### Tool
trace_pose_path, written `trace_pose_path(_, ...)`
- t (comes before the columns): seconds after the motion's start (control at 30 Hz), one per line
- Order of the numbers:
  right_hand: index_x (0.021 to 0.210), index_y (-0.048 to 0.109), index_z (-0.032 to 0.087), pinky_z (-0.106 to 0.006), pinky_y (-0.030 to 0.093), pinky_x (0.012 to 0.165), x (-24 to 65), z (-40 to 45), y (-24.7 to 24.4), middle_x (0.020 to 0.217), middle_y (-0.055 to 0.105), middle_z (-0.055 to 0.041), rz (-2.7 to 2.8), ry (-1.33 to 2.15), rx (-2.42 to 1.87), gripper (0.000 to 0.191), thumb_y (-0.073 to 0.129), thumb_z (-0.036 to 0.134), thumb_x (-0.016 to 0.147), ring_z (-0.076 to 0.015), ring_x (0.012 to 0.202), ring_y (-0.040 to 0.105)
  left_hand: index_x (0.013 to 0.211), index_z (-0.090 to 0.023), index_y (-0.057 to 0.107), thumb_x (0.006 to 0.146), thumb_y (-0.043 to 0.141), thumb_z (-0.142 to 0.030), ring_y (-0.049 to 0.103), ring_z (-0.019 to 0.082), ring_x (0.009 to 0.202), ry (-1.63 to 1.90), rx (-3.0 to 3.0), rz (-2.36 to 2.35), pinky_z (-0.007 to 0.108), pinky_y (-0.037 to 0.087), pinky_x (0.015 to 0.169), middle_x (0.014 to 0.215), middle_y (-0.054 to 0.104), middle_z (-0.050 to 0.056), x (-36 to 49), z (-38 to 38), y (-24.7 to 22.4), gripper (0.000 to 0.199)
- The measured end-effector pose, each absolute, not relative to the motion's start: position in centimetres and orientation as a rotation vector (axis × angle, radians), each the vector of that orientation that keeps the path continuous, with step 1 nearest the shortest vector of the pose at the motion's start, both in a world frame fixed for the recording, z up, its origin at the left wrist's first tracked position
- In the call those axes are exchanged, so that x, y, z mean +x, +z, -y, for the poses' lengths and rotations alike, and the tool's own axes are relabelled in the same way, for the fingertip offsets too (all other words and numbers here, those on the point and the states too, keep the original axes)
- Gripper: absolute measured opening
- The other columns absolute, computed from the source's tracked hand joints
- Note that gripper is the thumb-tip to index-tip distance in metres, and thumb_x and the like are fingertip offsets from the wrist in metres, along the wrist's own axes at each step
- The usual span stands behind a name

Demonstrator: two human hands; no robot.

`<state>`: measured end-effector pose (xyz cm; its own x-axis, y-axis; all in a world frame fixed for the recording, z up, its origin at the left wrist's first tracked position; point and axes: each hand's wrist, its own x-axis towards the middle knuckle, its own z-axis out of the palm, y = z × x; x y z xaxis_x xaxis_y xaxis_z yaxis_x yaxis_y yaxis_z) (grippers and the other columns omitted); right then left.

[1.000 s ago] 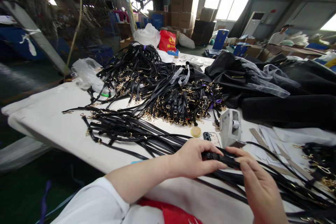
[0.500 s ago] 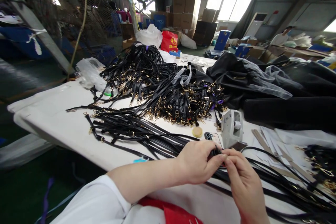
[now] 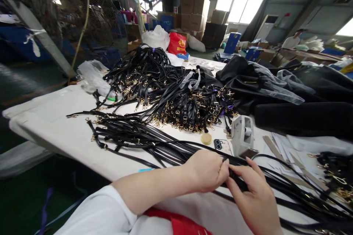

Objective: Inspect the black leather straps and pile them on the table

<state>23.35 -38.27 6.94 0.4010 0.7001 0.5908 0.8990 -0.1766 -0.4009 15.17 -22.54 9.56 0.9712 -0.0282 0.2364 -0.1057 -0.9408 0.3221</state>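
Observation:
Long black straps (image 3: pixel 165 146) with gold-coloured fittings lie across the near part of the table and run on beneath both hands. My left hand (image 3: pixel 207 170) is closed, thumb pressed down, on a black strap whose gripped part is mostly hidden. Close against it, my right hand (image 3: pixel 255 192) holds the same dark strap between thumb and fingers, with one finger raised. Beyond the hands lies a heap of black straps (image 3: pixel 190 112) with gold buckles and clips. A phone (image 3: pixel 223 146) and a round yellowish disc (image 3: pixel 206 138) rest just past my left hand.
A grey-white tape dispenser (image 3: pixel 242 136) stands beyond my right hand. Black material (image 3: pixel 303 117) is piled at the right, near paper strips (image 3: pixel 281 154) and more clipped straps (image 3: pixel 335 170). Clear plastic bags (image 3: pixel 93 77) lie at the left. A person (image 3: pixel 292 40) is far back.
Both hands have shifted a little down. My right hand has loosened from a tight pinch; its fingers are spread wider around the strap. My left hand's fingers have curled in more.

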Motion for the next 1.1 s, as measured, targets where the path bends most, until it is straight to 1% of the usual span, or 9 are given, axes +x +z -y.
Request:
trace_pose_path(0.1,0.100,0.064,0.025,-0.045,0.038,0.108,23.0,38.4,7.0,0.090,0.071,-0.0003,1.236,-0.299,-1.893,0.010,0.063,0.029,0.090,-0.0219,0.086,0.068,0.076,-0.014,0.063,0.099,0.028,-0.025,0.065,0.022,0.064,0.355,2.736,0.067,0.031,0.047,0.057,0.072,0.069,0.009,15.2,22.4,9.9,0.044)
trace_pose_path(0.2,0.097,0.067,0.026,-0.046,0.036,0.111,22.7,38.8,6.5,0.095,0.071,-0.0011,0.982,-0.150,-1.843,0.012,0.070,0.032,0.087,-0.0256,0.103,0.065,0.071,-0.013,0.063,0.099,0.023,-0.029,0.065,0.021,0.062,0.323,2.461,0.002,0.030,0.048,0.057,0.067,0.067,0.011,15.4,22.1,10.2,0.051)
trace_pose_path(0.33,0.099,0.071,0.025,-0.047,0.035,0.111,22.3,39.3,5.7,0.113,0.071,-0.0051,0.633,0.036,-1.732,0.022,0.076,0.036,0.081,-0.0319,0.125,0.053,0.073,-0.011,0.065,0.099,0.016,-0.046,0.054,0.013,0.039,0.107,1.666,-0.175,0.023,0.043,0.040,0.058,0.062,0.007,15.8,22.0,9.7,0.066)
trace_pose_path(0.53,0.099,0.073,0.023,-0.043,0.037,0.110,22.4,39.6,5.0,0.114,0.071,-0.0067,0.486,0.111,-1.620,0.027,0.082,0.033,0.075,-0.0319,0.131,0.047,0.086,-0.006,0.069,0.088,0.041,-0.060,0.052,0.011,0.034,0.134,1.102,-0.247,0.021,0.042,0.033,0.062,0.066,0.008,16.4,21.7,9.2,0.061)
trace_pose_path(0.7,0.105,0.072,0.023,-0.039,0.039,0.109,22.4,39.7,4.3,0.124,0.067,-0.0060,0.456,0.103,-1.573,0.030,0.080,0.032,0.078,-0.0300,0.129,0.049,0.084,-0.005,0.069,0.092,0.038,-0.051,0.058,0.013,0.039,0.214,0.956,-0.354,0.021,0.046,0.038,0.058,0.067,0.009,16.4,21.4,9.6,0.056)
trace_pose_path(0.8,0.102,0.072,0.022,-0.033,0.044,0.101,22.1,39.6,4.5,0.119,0.069,-0.0057,0.434,0.075,-1.581,0.029,0.082,0.032,0.076,-0.0292,0.128,0.050,0.085,-0.007,0.069,0.093,0.034,-0.048,0.059,0.014,0.040,0.220,0.912,-0.365,0.019,0.041,0.034,0.061,0.068,0.009,16.4,21.3,9.5,0.055)
trace_pose_path(0.9,0.099,0.071,0.022,-0.028,0.045,0.099,21.9,39.5,5.5,0.112,0.070,-0.0050,0.408,0.056,-1.580,0.029,0.082,0.035,0.075,-0.0278,0.126,0.052,0.093,-0.008,0.069,0.093,0.034,-0.055,0.058,0.013,0.040,0.277,0.927,-0.324,0.019,0.038,0.033,0.063,0.068,0.008,16.2,20.9,9.5,0.059)
trace_pose_path(1.0,0.104,0.068,0.022,-0.028,0.049,0.091,22.1,39.2,7.0,0.107,0.070,-0.0062,0.467,0.247,-1.635,0.033,0.076,0.043,0.079,-0.0266,0.111,0.061,0.100,-0.008,0.070,0.091,0.034,-0.065,0.054,0.011,0.039,0.240,1.134,-0.221,0.020,0.037,0.033,0.067,0.069,0.008,16.0,20.6,9.6,0.068)
trace_pose_path(1.1,0.110,0.063,0.020,-0.028,0.054,0.070,22.4,38.6,8.0,0.092,0.069,-0.0063,0.691,0.655,-1.697,0.038,0.065,0.050,0.087,-0.0221,0.081,0.065,0.099,-0.010,0.071,0.095,0.030,-0.062,0.054,0.011,0.045,0.182,1.475,-0.153,0.020,0.041,0.040,0.071,0.068,0.007,15.7,20.9,10.0,0.066)
